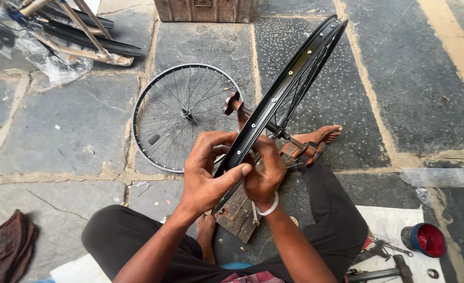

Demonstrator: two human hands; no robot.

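Note:
A black bicycle rim stands on edge in front of me, mounted on a rusty truing stand axle. My left hand grips the rim's near edge from the left, thumb laid across it. On the right side of the rim, my right hand pinches at the spokes; whether it holds a small tool is hidden. A white band circles my right wrist. I sit cross-legged on the stone floor, one bare foot stretched past the rim.
A second spoked wheel lies flat on the floor behind. Bicycle frame parts in plastic rest top left. A brown cloth lies bottom left. A red-and-blue tin and wrenches sit on white sheeting at right.

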